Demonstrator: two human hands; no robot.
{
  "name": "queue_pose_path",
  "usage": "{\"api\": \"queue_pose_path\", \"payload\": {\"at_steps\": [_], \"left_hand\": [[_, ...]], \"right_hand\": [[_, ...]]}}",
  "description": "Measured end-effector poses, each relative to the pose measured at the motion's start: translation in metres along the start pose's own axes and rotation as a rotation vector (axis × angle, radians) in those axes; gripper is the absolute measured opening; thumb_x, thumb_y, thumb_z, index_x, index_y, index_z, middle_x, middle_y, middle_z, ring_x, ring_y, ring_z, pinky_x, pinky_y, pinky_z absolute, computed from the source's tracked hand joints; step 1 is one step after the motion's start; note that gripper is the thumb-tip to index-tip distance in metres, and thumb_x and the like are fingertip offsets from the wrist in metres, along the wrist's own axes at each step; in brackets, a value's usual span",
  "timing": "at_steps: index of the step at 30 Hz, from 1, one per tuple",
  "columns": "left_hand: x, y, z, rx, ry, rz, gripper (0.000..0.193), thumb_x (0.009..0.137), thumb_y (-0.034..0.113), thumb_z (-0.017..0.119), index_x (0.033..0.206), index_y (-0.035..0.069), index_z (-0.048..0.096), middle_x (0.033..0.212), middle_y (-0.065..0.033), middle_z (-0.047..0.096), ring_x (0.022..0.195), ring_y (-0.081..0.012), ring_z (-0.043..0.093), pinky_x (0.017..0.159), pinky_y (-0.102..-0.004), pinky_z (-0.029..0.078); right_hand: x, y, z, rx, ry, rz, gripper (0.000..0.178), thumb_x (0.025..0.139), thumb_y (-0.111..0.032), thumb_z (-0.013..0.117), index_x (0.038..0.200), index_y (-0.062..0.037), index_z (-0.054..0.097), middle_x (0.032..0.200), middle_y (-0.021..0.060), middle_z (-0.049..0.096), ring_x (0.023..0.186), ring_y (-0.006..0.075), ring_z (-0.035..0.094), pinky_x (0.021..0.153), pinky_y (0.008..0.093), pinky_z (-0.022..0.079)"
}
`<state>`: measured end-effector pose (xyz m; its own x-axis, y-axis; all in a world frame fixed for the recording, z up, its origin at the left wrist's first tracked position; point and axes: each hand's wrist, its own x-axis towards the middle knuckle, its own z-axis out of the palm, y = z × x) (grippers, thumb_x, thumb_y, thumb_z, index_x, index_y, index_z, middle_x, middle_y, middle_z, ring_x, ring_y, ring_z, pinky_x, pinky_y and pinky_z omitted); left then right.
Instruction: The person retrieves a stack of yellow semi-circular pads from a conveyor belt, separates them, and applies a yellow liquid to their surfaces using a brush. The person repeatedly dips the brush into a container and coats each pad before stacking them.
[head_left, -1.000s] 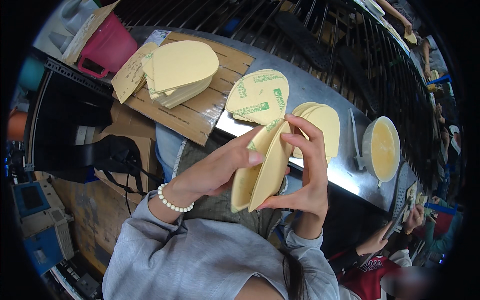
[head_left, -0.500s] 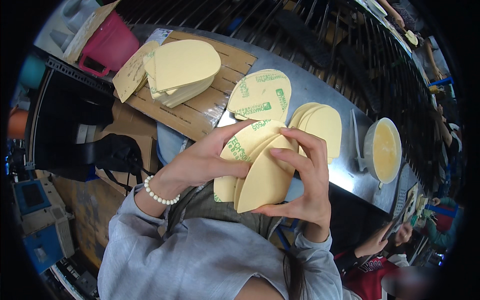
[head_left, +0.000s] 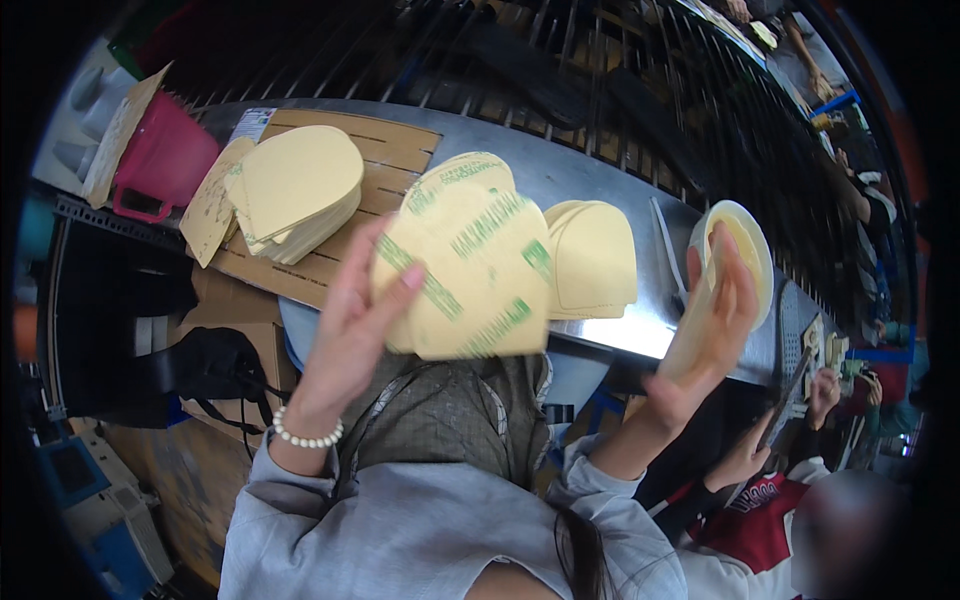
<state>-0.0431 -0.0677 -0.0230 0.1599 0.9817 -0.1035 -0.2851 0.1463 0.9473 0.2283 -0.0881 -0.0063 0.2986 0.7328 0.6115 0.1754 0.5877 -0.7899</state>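
Note:
My left hand [head_left: 345,325] grips cream-yellow board pieces [head_left: 480,285], rounded at one end with green print, its thumb on top and its fingers behind. They hide part of similar printed pieces [head_left: 480,170] just beyond. My right hand [head_left: 705,325] is off the pieces, slightly blurred, its fingers stretched upward in front of a white bowl [head_left: 731,208] of yellow stuff. Whether it touches the bowl is hard to tell. Between my hands lies a fanned stack of plain pieces [head_left: 600,255] on the metal table. A white stick-like tool [head_left: 664,240] leans left of the bowl.
A taller stack of board pieces [head_left: 305,175] sits on a cardboard sheet [head_left: 395,150] at the left, near a pink bin [head_left: 170,160]. Dark metal bars [head_left: 560,80] run behind the table. Another person's hand [head_left: 740,460] shows at the lower right.
My right hand has let go of the fanned pieces and moved right to the bowl. My left hand keeps the pieces, now flatter with printed side showing. The view has shifted.

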Motion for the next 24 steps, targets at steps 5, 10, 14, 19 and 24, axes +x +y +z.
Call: {"api": "queue_pose_path", "payload": {"at_steps": [5,10,14,19,24], "left_hand": [[0.044,0.007,-0.003,0.424,0.084,0.322,0.056,0.109,0.015,0.055,0.158,-0.004,0.037,0.143,-0.0182,0.059,0.130,-0.0202,0.057,0.111,-0.0332,0.044],[0.075,-0.013,-0.001,0.679,0.082,0.226,0.053,0.108,0.014,0.050,0.156,-0.005,0.040,0.144,-0.0254,0.055,0.131,-0.0271,0.056,0.112,-0.0374,0.041],[0.088,-0.016,-0.002,1.067,0.065,0.361,0.058,0.105,0.021,0.055,0.156,-0.002,0.040,0.154,-0.0290,0.042,0.142,-0.0389,0.042,0.119,-0.0460,0.032],[0.079,-0.016,0.022,1.514,0.021,0.419,0.097,0.086,0.050,0.077,0.162,0.007,0.034,0.160,-0.0305,0.032,0.149,-0.0499,0.030,0.121,-0.0588,0.026],[0.091,-0.011,0.022,1.434,-0.217,0.271,0.129,0.063,0.063,0.088,0.164,0.009,0.029,0.160,-0.0339,0.031,0.151,-0.0508,0.029,0.121,-0.0610,0.027]], "right_hand": [[0.023,0.024,-0.039,-0.696,-0.627,0.006,0.110,0.054,-0.046,0.098,0.147,-0.0067,0.054,0.157,0.0188,0.045,0.145,0.0385,0.043,0.119,0.0501,0.036],[0.026,0.056,-0.034,-0.712,-0.822,0.073,0.120,0.049,-0.039,0.100,0.155,-0.0185,0.047,0.164,0.0200,0.033,0.151,0.0462,0.031,0.123,0.0550,0.032],[0.024,0.062,-0.031,-0.851,-0.901,0.070,0.125,0.049,-0.032,0.100,0.159,-0.0232,0.042,0.168,0.0242,0.025,0.154,0.0499,0.023,0.124,0.0571,0.031],[0.025,0.062,-0.028,-0.816,-0.909,0.167,0.120,0.051,-0.025,0.098,0.158,-0.0235,0.044,0.168,0.0274,0.022,0.150,0.0528,0.029,0.121,0.0579,0.034],[0.020,0.071,-0.029,-0.817,-0.796,0.160,0.116,0.054,-0.024,0.097,0.158,-0.0225,0.045,0.166,0.0301,0.022,0.146,0.0532,0.033,0.120,0.0565,0.035]]}}
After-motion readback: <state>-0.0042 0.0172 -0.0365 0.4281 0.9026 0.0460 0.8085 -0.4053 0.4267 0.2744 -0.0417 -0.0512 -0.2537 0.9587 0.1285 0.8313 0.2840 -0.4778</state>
